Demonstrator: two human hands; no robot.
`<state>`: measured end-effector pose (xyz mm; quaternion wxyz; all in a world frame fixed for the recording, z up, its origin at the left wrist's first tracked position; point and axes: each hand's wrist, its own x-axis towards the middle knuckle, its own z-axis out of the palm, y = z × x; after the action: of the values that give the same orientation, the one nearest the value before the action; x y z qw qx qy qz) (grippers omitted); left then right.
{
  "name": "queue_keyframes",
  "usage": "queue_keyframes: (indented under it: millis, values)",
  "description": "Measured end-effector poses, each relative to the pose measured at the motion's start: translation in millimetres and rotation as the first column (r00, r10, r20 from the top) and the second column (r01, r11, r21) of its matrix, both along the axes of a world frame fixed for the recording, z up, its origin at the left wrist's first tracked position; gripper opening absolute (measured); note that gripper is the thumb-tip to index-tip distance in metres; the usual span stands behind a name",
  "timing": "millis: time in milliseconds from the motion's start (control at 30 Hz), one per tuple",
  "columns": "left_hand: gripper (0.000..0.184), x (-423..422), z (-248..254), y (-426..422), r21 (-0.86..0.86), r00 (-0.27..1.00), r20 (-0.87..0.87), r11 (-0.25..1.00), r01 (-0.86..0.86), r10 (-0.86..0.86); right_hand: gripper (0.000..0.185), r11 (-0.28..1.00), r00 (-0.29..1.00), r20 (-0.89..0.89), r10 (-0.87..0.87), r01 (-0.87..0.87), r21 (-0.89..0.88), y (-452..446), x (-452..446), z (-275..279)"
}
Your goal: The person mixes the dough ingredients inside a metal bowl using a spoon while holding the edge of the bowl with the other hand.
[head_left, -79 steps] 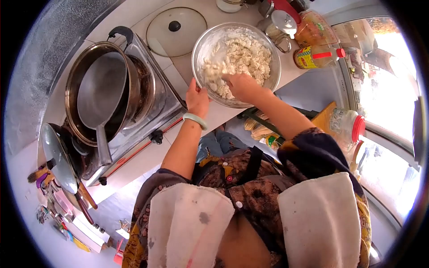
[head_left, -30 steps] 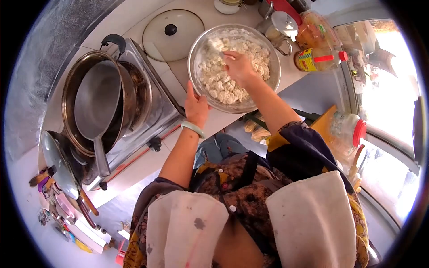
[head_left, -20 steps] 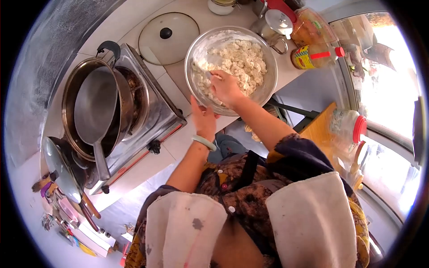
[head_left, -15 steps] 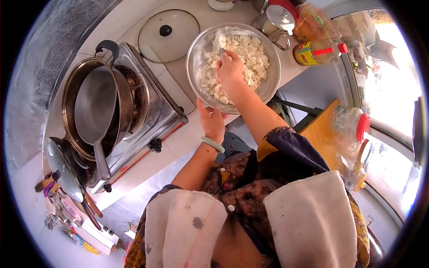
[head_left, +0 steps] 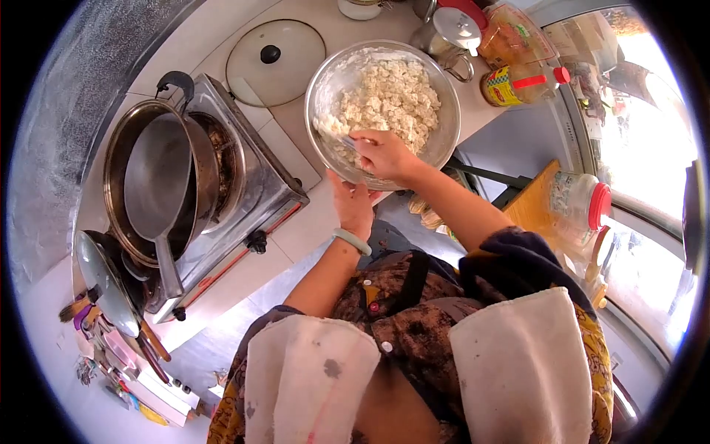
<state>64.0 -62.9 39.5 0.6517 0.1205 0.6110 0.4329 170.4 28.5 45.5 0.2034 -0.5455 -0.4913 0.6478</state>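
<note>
A wide metal mixing bowl (head_left: 449,148) stands on the counter, with crumbly, pale flour dough (head_left: 399,92) heaped in its middle and right side. My right hand (head_left: 384,155) is closed around the handle of a metal utensil (head_left: 347,141), seemingly a spoon. Its far end lies against the bowl's left inner wall, coated in floury dough, so its shape is hard to make out. My left hand (head_left: 353,203) grips the near edge of the bowl, with its fingertips partly hidden under the rim.
Left of the bowl, a gas stove (head_left: 255,159) carries a large pot (head_left: 203,159) with a long-handled pan (head_left: 157,174) inside. A glass lid (head_left: 248,70) lies behind the stove. To the right are a metal jug (head_left: 436,43) and an oil bottle (head_left: 518,83).
My right hand has swung left and toward me with the utensil, from the bowl's upper middle to its left wall. My left hand keeps its place on the bowl's edge.
</note>
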Motion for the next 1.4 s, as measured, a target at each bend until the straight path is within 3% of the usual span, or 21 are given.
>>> queue_keyframes:
  millis: [67,200,300,400,500,600,700,800,900,1000,1200,1233,1333,1400]
  values:
    - [0.076,0.1,-1.9,0.9,0.03,1.0,-0.014,1.0,-0.007,0.007,0.027,0.941,0.936,-0.111,-0.333,0.324,-0.096,11.8,-23.9,-7.2]
    - [0.075,0.7,-1.7,-3.1,0.046,0.999,-0.011,0.998,-0.03,0.031,0.029,0.615,0.562,-0.261,-0.785,0.76,-0.211,47.4,-57.7,-16.9]
    - [0.076,2.7,-3.9,-3.4,0.051,0.999,-0.022,0.998,-0.046,0.047,0.031,0.328,0.226,-0.305,-0.925,0.88,-0.344,70.9,-49.6,-16.6]
    - [0.076,0.9,-6.2,-3.9,0.073,1.0,-0.008,0.997,-0.027,0.028,0.034,0.282,0.183,-0.28,-0.942,0.886,-0.369,73.7,-63.1,-7.7]
    - [0.076,-1.5,-3.8,-2.5,0.052,1.0,-0.004,0.998,-0.028,0.028,0.035,0.524,0.463,-0.249,-0.851,0.781,-0.339,56.3,-75.5,3.1]
    - [0.074,-0.8,-12.1,-1.1,0.075,1.0,-0.028,0.997,-0.012,0.014,0.036,0.814,0.806,-0.148,-0.574,0.54,-0.215,13.2,-64.7,-1.3]
    - [0.07,-1.4,-10.9,-1.4,0.106,1.0,0.003,0.994,-0.024,0.024,0.036,0.918,0.923,-0.153,-0.353,0.31,-0.248,-23.3,-30.0,1.0]
    - [0.067,-1.1,-7.5,0.1,0.13,1.0,0.015,0.991,-0.017,0.015,0.037,0.934,0.965,-0.168,-0.2,0.136,-0.331,-22.3,-4.7,27.6]
    - [0.068,-1.4,-6.4,-0.6,0.081,1.0,-0.016,0.997,0.008,-0.007,0.036,0.914,0.908,-0.2,-0.368,0.315,-0.255,6.2,-27.0,5.8]
    - [0.07,-1.2,-3.7,1.0,0.045,0.999,-0.039,0.999,0.021,-0.019,0.035,0.671,0.616,-0.265,-0.742,0.677,-0.303,46.2,-51.5,1.3]
    - [0.07,0.8,-9.5,-5.1,0.082,0.999,0.021,0.996,-0.046,0.045,0.034,0.263,0.148,-0.3,-0.942,0.883,-0.389,70.7,-58.4,-8.0]
    - [0.069,0.9,-7.8,-5.4,0.076,0.998,0.032,0.995,-0.06,0.058,0.032,0.3,0.172,-0.326,-0.93,0.868,-0.396,70.8,-55.7,-9.6]
    - [0.067,0.9,-2.5,-2.8,0.08,0.998,0.044,0.996,-0.045,0.042,0.033,0.549,0.479,-0.281,-0.832,0.782,-0.295,59.1,-58.9,-8.3]
    - [0.067,-0.1,2.5,-1.0,0.07,0.998,0.053,0.997,-0.038,0.035,0.033,0.731,0.712,-0.178,-0.679,0.633,-0.255,27.0,-62.6,1.9]
